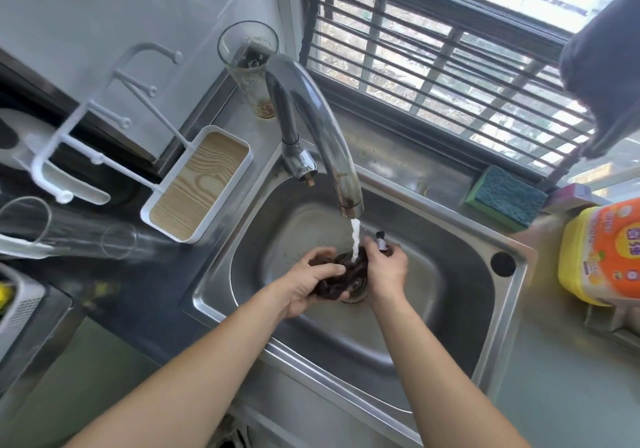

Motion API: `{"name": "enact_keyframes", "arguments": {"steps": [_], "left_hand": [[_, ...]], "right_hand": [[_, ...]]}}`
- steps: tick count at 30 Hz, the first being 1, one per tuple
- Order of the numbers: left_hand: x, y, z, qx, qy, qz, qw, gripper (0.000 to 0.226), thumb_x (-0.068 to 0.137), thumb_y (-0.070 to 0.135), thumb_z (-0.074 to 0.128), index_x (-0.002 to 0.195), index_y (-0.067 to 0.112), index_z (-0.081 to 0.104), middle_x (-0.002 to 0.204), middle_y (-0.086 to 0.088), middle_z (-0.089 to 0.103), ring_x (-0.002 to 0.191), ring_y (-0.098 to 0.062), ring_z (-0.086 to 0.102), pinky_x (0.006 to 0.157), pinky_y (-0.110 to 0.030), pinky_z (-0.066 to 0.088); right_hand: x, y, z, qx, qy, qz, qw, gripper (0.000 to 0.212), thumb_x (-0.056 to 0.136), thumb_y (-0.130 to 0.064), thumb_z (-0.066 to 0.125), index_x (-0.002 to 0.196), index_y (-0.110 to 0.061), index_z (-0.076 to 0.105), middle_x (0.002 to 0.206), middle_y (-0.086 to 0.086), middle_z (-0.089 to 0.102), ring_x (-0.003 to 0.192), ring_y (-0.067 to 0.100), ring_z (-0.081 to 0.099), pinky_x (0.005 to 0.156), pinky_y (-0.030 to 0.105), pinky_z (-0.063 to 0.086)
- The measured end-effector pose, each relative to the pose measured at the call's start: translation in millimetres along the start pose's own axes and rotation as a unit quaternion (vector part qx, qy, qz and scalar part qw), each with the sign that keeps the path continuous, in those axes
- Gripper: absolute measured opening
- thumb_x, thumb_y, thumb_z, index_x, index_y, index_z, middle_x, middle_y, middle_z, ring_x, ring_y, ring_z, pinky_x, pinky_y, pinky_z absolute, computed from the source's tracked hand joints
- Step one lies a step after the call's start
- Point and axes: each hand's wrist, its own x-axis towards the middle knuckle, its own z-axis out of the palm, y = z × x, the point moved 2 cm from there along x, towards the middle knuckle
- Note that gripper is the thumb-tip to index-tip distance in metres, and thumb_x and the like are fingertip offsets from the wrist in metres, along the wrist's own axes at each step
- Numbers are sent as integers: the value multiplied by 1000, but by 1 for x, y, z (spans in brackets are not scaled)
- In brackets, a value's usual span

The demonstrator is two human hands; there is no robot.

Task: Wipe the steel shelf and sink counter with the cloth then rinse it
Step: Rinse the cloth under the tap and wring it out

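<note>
A dark brown cloth is bunched up over the drain of the steel sink. My left hand and my right hand both grip it, one on each side. Water runs from the curved steel tap straight onto the cloth between my hands. A small dark-capped object shows just above my right hand's fingers. The steel counter runs behind the sink, under the window.
A green-blue sponge lies on the counter at the back right. A yellow and orange detergent bottle stands at the right. A tall glass stands behind the tap. A white rack with a wood-grain tray stands left of the sink.
</note>
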Motion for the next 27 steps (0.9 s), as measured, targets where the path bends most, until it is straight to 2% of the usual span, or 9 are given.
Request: {"name": "enact_keyframes", "arguments": {"steps": [4,6,8,12,15,19,22,23,27], "left_hand": [[10,5,4,-38,126,25,991,14,87,19,75,98,12,70,102,-17,70,75,-27,68,54,-32,58],[13,4,8,-26,162,3,986,33,89,43,68,95,11,70,93,-13,72,78,-29,69,61,-33,59],[13,3,11,28,178,0,984,40,91,49,63,96,10,72,92,-10,75,81,-27,71,66,-31,58],[6,-4,17,170,131,42,976,27,82,35,61,70,12,68,62,-7,64,50,-18,54,47,-22,39],[0,-8,16,215,49,55,974,24,84,34,53,65,20,56,60,-5,51,38,-13,40,40,-15,28],[8,-1,16,146,88,46,984,27,98,42,53,90,20,66,73,-3,62,47,-11,54,41,-17,38],[17,8,12,30,184,35,982,42,100,45,51,110,5,64,97,-15,72,85,-29,71,69,-36,58],[17,8,10,-8,187,22,982,43,100,44,50,104,4,65,93,-16,73,85,-29,71,74,-36,58],[15,0,17,-55,121,22,991,49,98,39,50,66,11,72,66,-3,72,56,-13,68,54,-20,51]], "right_hand": [[-27,15,2,-17,12,-23,1000,40,91,-51,63,77,-14,66,78,2,73,83,29,69,84,40,54],[-47,22,13,-50,1,-87,995,35,96,-44,60,77,-15,59,73,-2,67,83,30,65,76,37,46],[-64,23,21,-54,7,-142,988,31,99,-38,59,79,-14,56,70,-5,60,78,28,59,70,34,36],[-51,11,18,-81,39,-135,987,42,99,-38,56,69,-8,52,68,7,61,74,34,54,69,39,38],[-22,-3,7,-61,42,-69,995,30,95,-38,63,77,-15,57,80,6,63,82,27,54,76,34,38],[-25,-6,12,-40,-44,-97,994,28,95,-37,63,82,-12,63,78,3,66,82,26,62,76,39,45],[-53,-1,29,3,-131,-129,983,24,80,-30,56,65,-11,57,72,2,59,72,18,55,75,42,47],[-60,1,33,11,-135,-142,981,21,75,-27,54,59,-13,55,73,1,57,75,21,55,77,43,46],[-61,8,34,-12,-52,-194,979,33,84,-29,64,59,-20,45,74,1,51,68,14,49,71,31,34]]}}
